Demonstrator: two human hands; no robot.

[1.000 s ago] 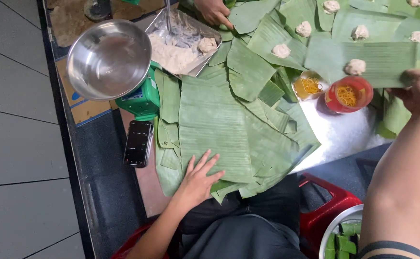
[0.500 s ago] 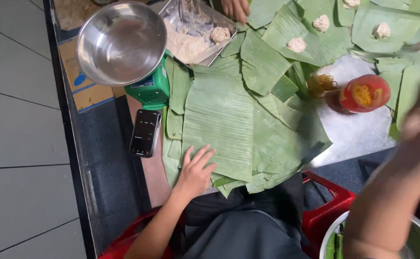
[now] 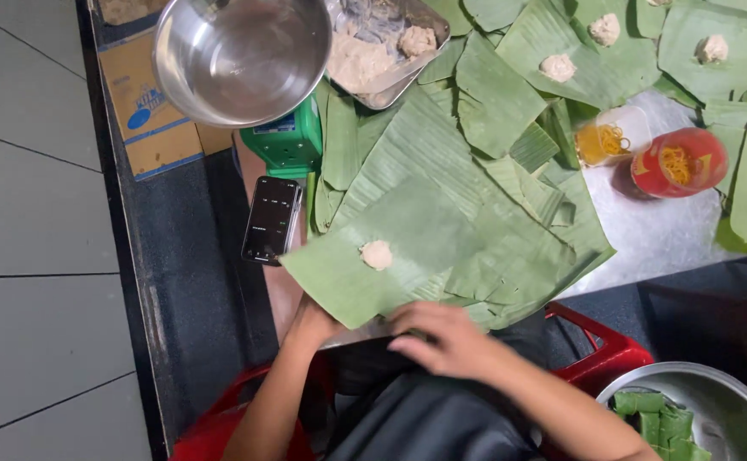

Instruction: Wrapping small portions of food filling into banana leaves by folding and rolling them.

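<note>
A: Where is the leaf being worked on?

B: The top banana leaf [image 3: 408, 256] lies flat on the pile of leaves at the near edge of the bench [image 3: 672, 230], with one small dough lump [image 3: 377, 254] sitting a little left of its middle.

A: And the hands?

B: The left hand [image 3: 309, 323] is tucked under the leaf's near left corner; most of it is hidden, so I cannot tell whether its grip is closed. The right hand [image 3: 442, 337] rests at the near edge of the leaf, fingers loosely spread and flat, holding nothing.

A: How would that leaf handle?

B: Light, thin and floppy, I'd judge, with a slick face. It likely tears along its ribs, so the edges or corners are the places to lift, folding with the ribs. The lump looks soft and sticky and could roll if the leaf tilts.

A: What else is near?

B: A dark phone [image 3: 272, 219] just left of the leaf, beside a green scale [image 3: 288, 141] carrying a steel bowl [image 3: 241, 55], and a tray of dough [image 3: 373, 51] beyond.
</note>
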